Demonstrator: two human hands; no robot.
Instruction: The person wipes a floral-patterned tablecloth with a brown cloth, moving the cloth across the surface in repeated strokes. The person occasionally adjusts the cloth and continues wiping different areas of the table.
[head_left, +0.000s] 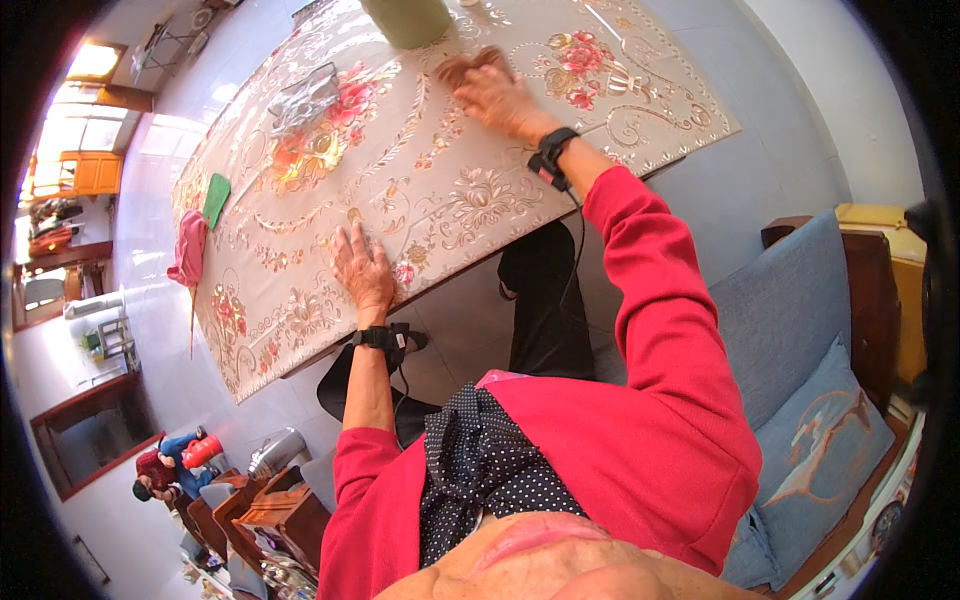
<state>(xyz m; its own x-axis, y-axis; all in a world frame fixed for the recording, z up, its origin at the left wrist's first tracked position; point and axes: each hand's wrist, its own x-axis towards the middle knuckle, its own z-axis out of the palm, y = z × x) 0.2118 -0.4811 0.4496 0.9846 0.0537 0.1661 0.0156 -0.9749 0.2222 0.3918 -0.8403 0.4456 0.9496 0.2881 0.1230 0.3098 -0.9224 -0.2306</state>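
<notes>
A floral, shiny tablecloth (465, 157) covers the table before me. My right hand (495, 101) is reached out to the far side, closed on a brown cloth (474, 66) that is blurred and lies against the tablecloth. My left hand (363, 268) rests flat on the tablecloth close to the near edge, fingers apart, holding nothing. Beyond it to the upper left lies a crumpled clear plastic piece (306, 101). A green container (409, 21) stands at the far edge of the view, just past the brown cloth.
A green cloth or pad (217, 200) and a pink cloth (189, 249) lie at the table's left edge, with a thin stick below. A blue-grey sofa (787, 300) with a cushion (821, 450) is at right. A person (161, 465) sits at lower left near wooden chairs.
</notes>
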